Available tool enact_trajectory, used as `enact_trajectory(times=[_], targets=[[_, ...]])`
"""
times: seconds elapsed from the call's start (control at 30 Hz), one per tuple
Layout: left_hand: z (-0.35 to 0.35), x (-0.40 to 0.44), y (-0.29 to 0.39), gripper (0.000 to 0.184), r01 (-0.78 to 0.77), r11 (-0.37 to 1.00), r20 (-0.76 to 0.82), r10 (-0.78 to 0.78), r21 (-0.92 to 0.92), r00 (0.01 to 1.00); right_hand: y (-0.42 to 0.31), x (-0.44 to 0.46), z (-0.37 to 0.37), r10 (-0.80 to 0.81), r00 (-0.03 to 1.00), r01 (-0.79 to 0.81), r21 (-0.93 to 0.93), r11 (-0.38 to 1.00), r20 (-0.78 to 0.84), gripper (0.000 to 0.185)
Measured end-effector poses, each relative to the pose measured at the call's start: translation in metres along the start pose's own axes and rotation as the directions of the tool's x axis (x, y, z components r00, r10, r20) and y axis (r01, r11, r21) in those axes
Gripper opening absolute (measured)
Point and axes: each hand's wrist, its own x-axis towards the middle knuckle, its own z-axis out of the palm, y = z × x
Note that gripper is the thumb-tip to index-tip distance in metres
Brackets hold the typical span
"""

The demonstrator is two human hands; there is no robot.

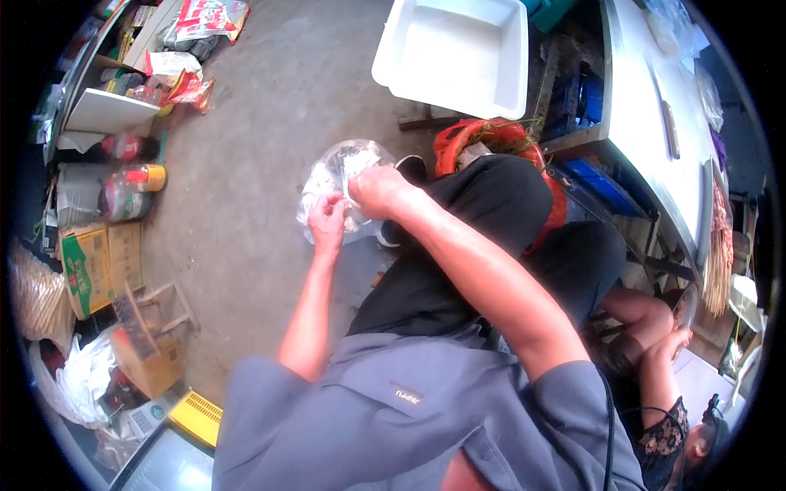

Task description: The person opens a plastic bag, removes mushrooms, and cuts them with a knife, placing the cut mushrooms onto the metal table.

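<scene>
A clear plastic bag (pixel 315 182) with whitish pieces in it rests low in front of my knees, above the grey floor. At its near left edge is my left hand (pixel 327 219), with thumb and fingers pinched together; what lies between them is too small to name. My right hand (pixel 378 190) is closed at the right side of the bag's opening, its fingers partly hidden behind the back of the hand. The two hands are close together but apart.
A white tub (pixel 454 53) stands ahead, with a red bag (pixel 458 143) of greens below it. A white-topped table (pixel 647 106) is at right. Another person's arm (pixel 655 376) shows at lower right. Cartons (pixel 123 254), bottles and a small wooden stool (pixel 168 315) line the left.
</scene>
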Motion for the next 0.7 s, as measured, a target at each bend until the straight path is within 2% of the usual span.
enact_trajectory(times=[0.03, 0.07, 0.13, 0.17, 0.2, 0.27, 0.3, 0.33, 0.4, 0.43, 0.5, 0.53, 0.6, 0.63, 0.67, 0.7], targets=[[-0.005, 0.004, 0.005, 0.017, -0.066, 0.996, 0.074, 0.061, 0.063, 0.995, 0.0, 0.001, 0.001, -0.001, 1.0, 0.001, 0.0, 1.0, 0.002, 0.013], [-0.011, 0.007, 0.011, 0.017, -0.063, 0.996, 0.072, 0.058, 0.065, 0.996, -0.001, 0.002, 0.002, -0.003, 1.0, 0.003, -0.013, 1.0, 0.007, 0.013], [-0.018, 0.018, 0.025, 0.019, -0.304, 0.929, 0.3, 0.235, 0.21, 0.925, -0.001, 0.003, 0.001, -0.001, 1.0, 0.001, -0.027, 1.0, 0.004, 0.013], [-0.022, 0.028, 0.023, 0.017, -0.335, 0.903, 0.371, 0.223, 0.27, 0.901, -0.002, 0.003, 0.001, 0.0, 1.0, 0.001, -0.026, 1.0, 0.01, 0.012], [-0.025, 0.035, 0.026, 0.017, -0.334, 0.903, 0.375, 0.221, 0.269, 0.9, -0.003, 0.001, 0.001, -0.001, 1.0, 0.001, -0.024, 1.0, 0.018, 0.012], [-0.029, 0.047, 0.03, 0.018, -0.395, 0.859, 0.583, 0.147, 0.325, 0.799, -0.004, 0.001, 0.0, 0.005, 1.0, -0.005, -0.017, 1.0, 0.019, 0.012], [-0.028, 0.047, 0.046, 0.018, -0.423, 0.842, 0.636, 0.13, 0.335, 0.761, -0.005, 0.001, -0.001, 0.01, 1.0, -0.01, -0.01, 1.0, 0.019, 0.012], [-0.028, 0.046, 0.057, 0.018, -0.425, 0.841, 0.64, 0.128, 0.335, 0.758, -0.006, 0.001, -0.002, 0.015, 1.0, -0.015, -0.006, 1.0, 0.016, 0.012], [-0.025, 0.045, 0.071, 0.02, -0.526, 0.791, 0.746, 0.14, 0.311, 0.651, -0.005, 0.0, -0.002, 0.005, 1.0, -0.005, -0.016, 1.0, 0.013, 0.012], [-0.025, 0.048, 0.07, 0.02, -0.525, 0.792, 0.749, 0.136, 0.312, 0.648, -0.005, -0.001, -0.001, 0.008, 1.0, -0.008, -0.012, 1.0, 0.013, 0.012], [-0.026, 0.061, 0.072, 0.023, -0.626, 0.683, 0.853, 0.01, 0.376, 0.522, -0.004, 0.0, 0.0, -0.013, 1.0, 0.013, 0.006, 1.0, -0.025, 0.011], [-0.026, 0.063, 0.073, 0.023, -0.627, 0.683, 0.854, 0.008, 0.375, 0.519, -0.003, 0.001, 0.002, -0.01, 1.0, 0.01, 0.008, 1.0, -0.026, 0.011], [-0.025, 0.066, 0.075, 0.022, -0.537, 0.776, 0.832, 0.029, 0.331, 0.555, -0.001, 0.003, 0.005, 0.018, 0.999, -0.016, 0.056, 0.998, -0.051, 0.009], [-0.023, 0.065, 0.078, 0.015, -0.475, 0.795, 0.763, 0.024, 0.377, 0.645, 0.001, 0.003, 0.004, 0.023, 0.998, -0.02, 0.056, 0.998, -0.055, 0.009], [-0.025, 0.069, 0.078, 0.015, -0.478, 0.794, 0.767, 0.023, 0.375, 0.641, 0.002, 0.002, 0.004, 0.008, 0.996, -0.002, 0.065, 0.998, -0.093, 0.009], [-0.029, 0.073, 0.08, 0.013, -0.464, 0.773, 0.725, 0.008, 0.433, 0.688, 0.003, 0.002, 0.004, -0.008, 0.991, 0.018, 0.073, 0.997, -0.132, 0.008]])
